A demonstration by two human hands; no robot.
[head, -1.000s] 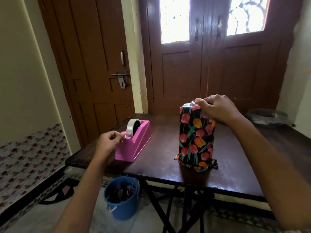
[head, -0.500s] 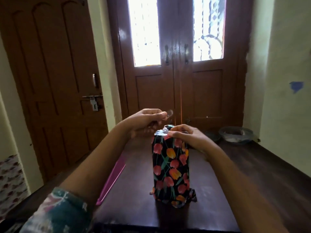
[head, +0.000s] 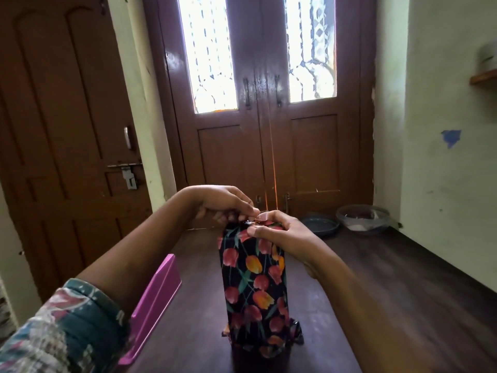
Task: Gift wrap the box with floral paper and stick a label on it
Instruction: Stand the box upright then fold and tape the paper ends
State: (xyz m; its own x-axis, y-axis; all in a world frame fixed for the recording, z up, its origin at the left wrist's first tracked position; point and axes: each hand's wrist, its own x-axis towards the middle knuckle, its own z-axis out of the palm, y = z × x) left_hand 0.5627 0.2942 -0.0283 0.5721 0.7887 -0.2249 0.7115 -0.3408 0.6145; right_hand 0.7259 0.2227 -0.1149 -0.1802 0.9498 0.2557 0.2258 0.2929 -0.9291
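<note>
We see the box (head: 252, 286) standing upright on its end at the lower centre of the frame, on the dark wooden table (head: 376, 292). It is covered in black paper printed with red and orange tulips and green stems. At its base the paper flares out in crumpled folds against the tabletop, and at the top it is gathered under the fingers.

Both hands meet at the top of the box, just above mid-frame. The left hand (head: 223, 203) comes in from the lower left, forearm bare above a patterned sleeve (head: 61, 332). Its fingers are curled downward, with thumb and forefinger tips drawn together at the top edge. A small pale, translucent bit shows there, and we cannot tell whether the fingers pinch it or the paper. The right hand (head: 279, 232) reaches in from the lower right and grips the top of the box, thumb pressed flat on the near face and forefinger hooked over the upper edge.

A pink tape dispenser (head: 158, 289) lies on the table left of the box, partly hidden by the left arm.
</note>
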